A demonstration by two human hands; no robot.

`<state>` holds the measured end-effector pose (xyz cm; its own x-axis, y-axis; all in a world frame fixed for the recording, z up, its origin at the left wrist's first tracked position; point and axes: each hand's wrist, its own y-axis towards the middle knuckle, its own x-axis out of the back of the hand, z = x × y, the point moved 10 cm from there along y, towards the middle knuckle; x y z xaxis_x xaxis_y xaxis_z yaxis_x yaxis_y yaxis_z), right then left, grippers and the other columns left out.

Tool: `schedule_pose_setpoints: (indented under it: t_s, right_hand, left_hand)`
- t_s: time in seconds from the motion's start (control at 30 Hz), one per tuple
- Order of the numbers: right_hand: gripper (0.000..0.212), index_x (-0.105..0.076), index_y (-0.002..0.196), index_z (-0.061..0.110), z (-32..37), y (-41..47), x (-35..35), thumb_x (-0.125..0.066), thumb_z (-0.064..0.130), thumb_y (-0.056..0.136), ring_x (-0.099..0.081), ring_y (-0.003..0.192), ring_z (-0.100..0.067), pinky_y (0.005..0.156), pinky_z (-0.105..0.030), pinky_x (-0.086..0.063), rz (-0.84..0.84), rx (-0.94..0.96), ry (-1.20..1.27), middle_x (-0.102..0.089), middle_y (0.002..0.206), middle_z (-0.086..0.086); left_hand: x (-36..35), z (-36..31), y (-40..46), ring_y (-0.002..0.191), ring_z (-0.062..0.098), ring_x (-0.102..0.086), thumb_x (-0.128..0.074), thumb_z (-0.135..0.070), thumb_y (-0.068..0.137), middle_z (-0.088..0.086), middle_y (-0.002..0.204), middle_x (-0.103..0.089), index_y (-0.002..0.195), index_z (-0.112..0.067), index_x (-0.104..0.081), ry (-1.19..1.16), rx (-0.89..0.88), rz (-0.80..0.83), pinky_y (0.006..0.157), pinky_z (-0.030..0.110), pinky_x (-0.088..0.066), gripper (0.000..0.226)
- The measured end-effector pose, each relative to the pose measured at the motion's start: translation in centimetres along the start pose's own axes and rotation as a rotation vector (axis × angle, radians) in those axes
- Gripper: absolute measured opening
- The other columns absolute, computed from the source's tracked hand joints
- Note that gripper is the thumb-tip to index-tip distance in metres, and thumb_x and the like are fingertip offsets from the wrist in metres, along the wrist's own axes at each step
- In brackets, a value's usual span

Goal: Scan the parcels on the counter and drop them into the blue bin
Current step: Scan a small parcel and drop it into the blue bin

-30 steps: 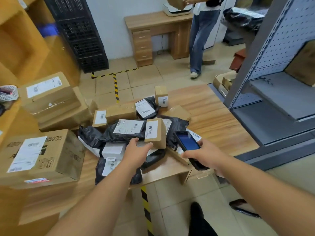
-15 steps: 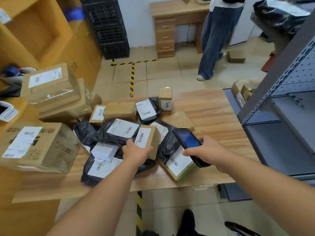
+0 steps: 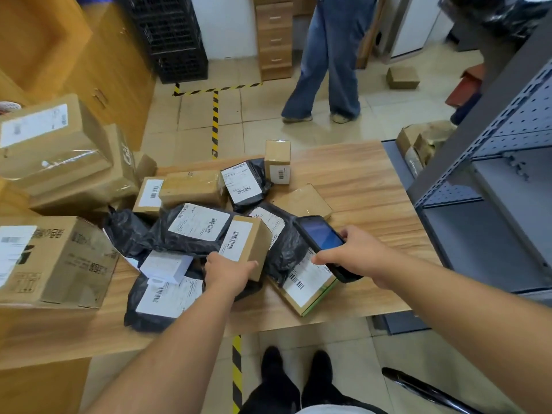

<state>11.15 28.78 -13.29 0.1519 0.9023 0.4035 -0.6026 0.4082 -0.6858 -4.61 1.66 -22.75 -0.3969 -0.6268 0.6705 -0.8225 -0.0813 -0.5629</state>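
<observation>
Several parcels lie piled on the wooden counter point(image 3: 367, 186): black poly bags with white labels and brown cardboard boxes. My left hand point(image 3: 228, 271) grips the near end of a small brown box point(image 3: 249, 243) with a barcode label facing up, in the middle of the pile. My right hand point(image 3: 355, 253) holds a black handheld scanner point(image 3: 321, 237) with a lit blue screen, tilted over a flat labelled box point(image 3: 307, 282) near the counter's front edge. No blue bin is in view.
Large cardboard boxes point(image 3: 56, 258) stack at the left of the counter. A grey metal shelf point(image 3: 493, 186) stands to the right. Another person in jeans point(image 3: 328, 64) stands on the tiled floor beyond, near a wooden drawer unit point(image 3: 273, 37) and black crates point(image 3: 173, 37).
The view has dropped and closed in on the counter. My left hand took hold of the small brown box, and my right hand with the scanner moved in beside it.
</observation>
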Motion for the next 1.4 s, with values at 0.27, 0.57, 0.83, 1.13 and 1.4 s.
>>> schedule_pose_setpoints:
  t_s: [0.27,0.57,0.83,1.13,1.4]
  right_hand:
    - [0.058,-0.050,0.108,0.018,1.6,0.3,-0.3,-0.094,0.034,0.074,-0.066,0.096,-0.022,0.079,-0.036,-0.056,-0.002,0.004,-0.029,-0.066,0.108,-0.006]
    - [0.075,-0.058,0.124,0.018,3.6,0.3,0.0,-0.096,0.045,0.065,-0.070,0.096,-0.020,0.074,-0.033,-0.056,0.028,0.041,-0.110,-0.071,0.109,-0.004]
    - [0.069,-0.060,0.115,0.018,5.0,-0.4,1.1,-0.097,0.045,0.064,-0.070,0.099,-0.025,0.084,-0.038,-0.058,0.037,0.056,-0.164,-0.072,0.107,-0.007]
    - [0.054,-0.067,0.108,0.015,5.2,-1.5,1.0,-0.096,0.038,0.068,-0.070,0.091,-0.026,0.080,-0.037,-0.056,0.102,0.056,-0.215,-0.074,0.102,-0.009]
    - [0.050,-0.069,0.109,0.016,5.3,-2.3,0.6,-0.094,0.034,0.071,-0.075,0.099,-0.028,0.092,-0.043,-0.061,0.147,0.041,-0.237,-0.077,0.103,-0.009]
  left_hand:
    - [2.5,-3.7,0.5,0.108,0.028,-0.057,-0.085,-0.039,0.071,0.006,0.132,-0.048,0.140,-0.014,-0.039,0.008,-0.242,0.022,0.083,0.044,-0.056,0.087]
    - [5.0,-9.6,-0.9,0.122,0.017,-0.052,-0.085,-0.039,0.074,-0.004,0.140,-0.041,0.150,-0.022,-0.035,0.098,-0.563,0.059,0.084,0.035,-0.059,0.093]
    - [5.5,-13.3,-1.7,0.129,0.014,-0.044,-0.088,-0.034,0.075,-0.008,0.145,-0.036,0.151,-0.027,-0.032,0.206,-0.797,0.062,0.098,0.034,-0.045,0.094]
    - [6.1,-14.5,-1.8,0.144,0.020,-0.033,-0.087,-0.029,0.079,-0.005,0.153,-0.033,0.152,-0.029,-0.030,0.356,-0.931,-0.024,0.117,0.042,-0.037,0.093]
    - [5.8,-14.7,-1.9,0.150,0.023,-0.026,-0.086,-0.025,0.079,-0.002,0.160,-0.028,0.156,-0.026,-0.029,0.474,-1.013,-0.067,0.124,0.042,-0.028,0.096]
